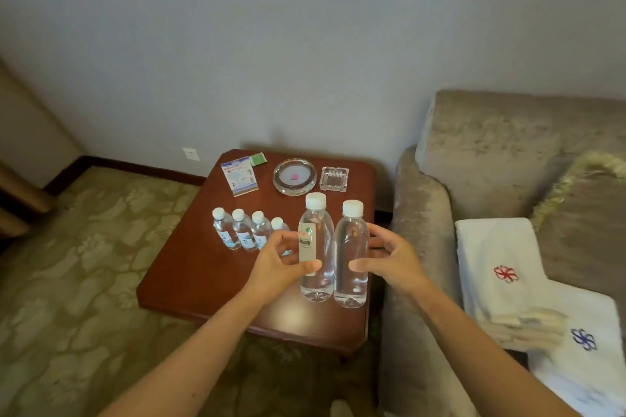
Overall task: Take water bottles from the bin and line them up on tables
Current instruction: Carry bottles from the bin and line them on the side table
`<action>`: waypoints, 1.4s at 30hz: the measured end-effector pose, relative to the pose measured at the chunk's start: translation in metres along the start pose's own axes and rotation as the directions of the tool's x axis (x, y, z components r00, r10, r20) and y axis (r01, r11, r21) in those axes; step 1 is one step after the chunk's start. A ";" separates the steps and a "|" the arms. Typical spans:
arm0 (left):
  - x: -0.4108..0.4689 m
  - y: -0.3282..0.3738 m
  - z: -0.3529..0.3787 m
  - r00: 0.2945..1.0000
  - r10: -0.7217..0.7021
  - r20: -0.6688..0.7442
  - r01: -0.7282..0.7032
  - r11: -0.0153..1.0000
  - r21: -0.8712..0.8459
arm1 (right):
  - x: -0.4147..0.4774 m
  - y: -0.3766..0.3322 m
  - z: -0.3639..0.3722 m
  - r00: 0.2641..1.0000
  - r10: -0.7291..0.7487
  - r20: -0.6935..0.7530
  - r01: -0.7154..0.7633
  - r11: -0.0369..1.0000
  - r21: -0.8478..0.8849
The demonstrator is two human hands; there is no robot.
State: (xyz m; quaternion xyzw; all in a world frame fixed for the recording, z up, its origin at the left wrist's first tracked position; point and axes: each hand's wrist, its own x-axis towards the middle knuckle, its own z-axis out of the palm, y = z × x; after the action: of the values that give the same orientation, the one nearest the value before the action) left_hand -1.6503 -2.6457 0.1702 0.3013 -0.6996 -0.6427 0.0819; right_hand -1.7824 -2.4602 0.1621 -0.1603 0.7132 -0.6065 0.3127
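Over a reddish-brown wooden table [203, 281] I hold two clear water bottles with white caps, upright and side by side. My left hand [281, 264] grips the left bottle [320, 247], which has a pale label. My right hand [389, 261] grips the right bottle [350, 254]. Behind my left hand, several smaller bottles [242, 230] stand in a row on the table; the rightmost one is partly hidden by my fingers. No bin is in view.
At the table's far edge stand a printed card [238, 176], a green packet [258, 158], a round glass dish [294, 177] and a square glass ashtray [334, 178]. A grey sofa [491, 159] with white towels [501, 267] stands right of the table. Patterned carpet [84, 264] lies left.
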 end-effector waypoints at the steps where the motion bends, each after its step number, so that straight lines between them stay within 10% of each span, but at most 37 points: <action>1: 0.019 -0.010 0.005 1.000 0.000 -0.003 0.000 1.000 -0.008 | 0.019 0.010 -0.002 1.000 0.001 -0.007 -0.001 1.000 -0.001; 18: 0.204 -0.253 0.059 0.899 0.422 -0.117 -0.431 0.900 -0.068 | 0.189 0.232 0.004 0.957 -0.278 -0.085 0.263 0.952 -0.154; 42: 0.223 -0.298 0.065 0.814 0.545 -0.203 -0.563 0.825 -0.044 | 0.196 0.258 0.020 0.906 -0.413 -0.094 0.361 0.870 -0.336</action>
State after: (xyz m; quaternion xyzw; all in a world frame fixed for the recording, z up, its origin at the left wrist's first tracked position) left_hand -1.7684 -2.7053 -0.1840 0.1372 -0.7129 -0.5954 0.3441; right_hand -1.8783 -2.5401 -0.1382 -0.2974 0.7758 -0.5481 0.0962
